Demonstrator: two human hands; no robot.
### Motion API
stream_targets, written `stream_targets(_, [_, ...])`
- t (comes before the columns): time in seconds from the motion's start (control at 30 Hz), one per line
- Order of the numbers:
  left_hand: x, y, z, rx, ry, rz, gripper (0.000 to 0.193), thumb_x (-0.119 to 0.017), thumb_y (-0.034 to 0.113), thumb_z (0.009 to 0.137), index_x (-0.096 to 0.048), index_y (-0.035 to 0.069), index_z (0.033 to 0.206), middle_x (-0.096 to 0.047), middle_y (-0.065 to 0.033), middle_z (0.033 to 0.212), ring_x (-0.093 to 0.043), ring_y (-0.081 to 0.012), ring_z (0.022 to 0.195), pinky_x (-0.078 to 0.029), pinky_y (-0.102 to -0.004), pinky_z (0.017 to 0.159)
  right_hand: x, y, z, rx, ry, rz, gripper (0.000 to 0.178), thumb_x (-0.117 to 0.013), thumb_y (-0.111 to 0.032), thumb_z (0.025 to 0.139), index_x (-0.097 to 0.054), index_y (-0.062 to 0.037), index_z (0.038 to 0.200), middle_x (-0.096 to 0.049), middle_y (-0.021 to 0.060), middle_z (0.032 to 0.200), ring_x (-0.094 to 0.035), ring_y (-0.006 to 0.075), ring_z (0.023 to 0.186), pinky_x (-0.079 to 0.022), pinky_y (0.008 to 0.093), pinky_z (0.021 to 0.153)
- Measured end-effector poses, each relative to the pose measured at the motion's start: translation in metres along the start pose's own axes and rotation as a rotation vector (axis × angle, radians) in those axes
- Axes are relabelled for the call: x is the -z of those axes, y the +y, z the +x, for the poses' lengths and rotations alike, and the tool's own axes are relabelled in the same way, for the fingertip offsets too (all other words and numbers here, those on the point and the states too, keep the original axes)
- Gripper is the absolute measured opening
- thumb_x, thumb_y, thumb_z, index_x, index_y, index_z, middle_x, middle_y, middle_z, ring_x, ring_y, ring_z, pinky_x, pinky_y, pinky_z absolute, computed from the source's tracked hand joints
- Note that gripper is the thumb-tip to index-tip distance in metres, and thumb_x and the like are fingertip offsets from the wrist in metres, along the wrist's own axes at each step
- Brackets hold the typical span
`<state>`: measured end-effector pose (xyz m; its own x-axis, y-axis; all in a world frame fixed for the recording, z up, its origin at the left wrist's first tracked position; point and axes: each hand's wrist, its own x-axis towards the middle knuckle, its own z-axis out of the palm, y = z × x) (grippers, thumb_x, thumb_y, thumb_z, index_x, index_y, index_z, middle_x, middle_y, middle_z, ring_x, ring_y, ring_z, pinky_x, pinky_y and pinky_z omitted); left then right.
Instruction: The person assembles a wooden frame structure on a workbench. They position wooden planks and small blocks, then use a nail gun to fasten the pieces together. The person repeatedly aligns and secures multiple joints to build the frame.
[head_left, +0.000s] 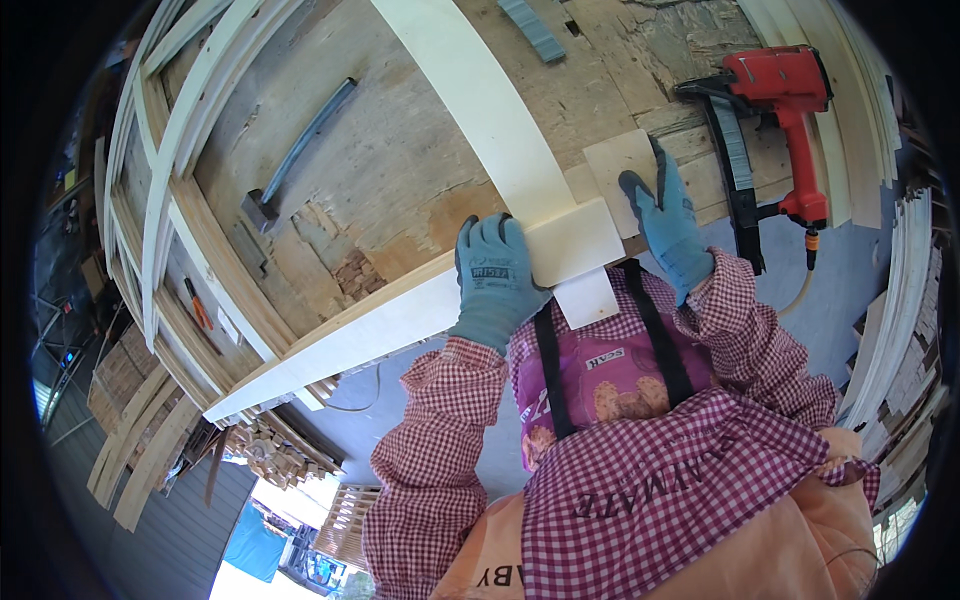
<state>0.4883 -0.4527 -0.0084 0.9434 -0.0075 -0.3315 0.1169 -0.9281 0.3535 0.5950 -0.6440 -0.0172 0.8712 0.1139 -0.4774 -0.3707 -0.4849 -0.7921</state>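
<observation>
The pale wooden joint block (575, 245) lies at the near edge of the counter (400, 170), where a long curved white slat (480, 100) meets a straight white board (350, 335) running off along that edge. The left hand (495, 280), in a blue-grey work glove, lies flat with its fingers spread over the block's left end and the board beside it, pressing down rather than clamped around anything. The right hand (668, 225), gloved the same, rests just right of the block, palm down and fingers apart, on a small thin plywood offcut (620, 165).

The block looks stiff, light and smooth-faced, likely to slide on the slat unless held down; flat pressure from above, or a pinch at its overhanging near end, seems the surest hold.

Further right of the block lies a red pneumatic nailer (780, 110) with its dark magazine and hose. Well left of the block a dark pry bar (295, 155) rests on the rough counter, and beyond that stand stacked curved wooden frames (165, 200).
</observation>
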Motion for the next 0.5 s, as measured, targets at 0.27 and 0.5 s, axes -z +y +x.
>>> stream_targets(0.27, [0.0, 0.0, -0.001, -0.002, 0.023, 0.025, 0.078, -0.08, 0.038, 0.051, -0.045, -0.002, 0.108, -0.048, -0.017, 0.108, -0.044, -0.035, 0.105, -0.03, -0.0467, 0.098, 0.002, 0.009, 0.004, 0.028, 0.001, 0.034, 0.053, -0.062, -0.019, 0.087, -0.04, -0.0095, 0.134, -0.056, 0.0087, 0.102, -0.053, 0.0106, 0.071, -0.047, 0.0251, 0.06])
stream_targets(0.5, [0.002, -0.001, -0.002, 0.015, -0.012, 0.04, 0.081, -0.081, 0.038, 0.049, -0.045, -0.001, 0.109, -0.047, -0.0158, 0.109, -0.044, -0.0343, 0.106, -0.03, -0.0463, 0.099, 0.033, 0.024, 0.045, 0.122, 0.165, -0.199, 0.05, -0.062, -0.027, 0.086, -0.046, -0.0108, 0.13, -0.059, 0.0099, 0.105, -0.058, 0.0187, 0.085, -0.048, 0.0294, 0.071])
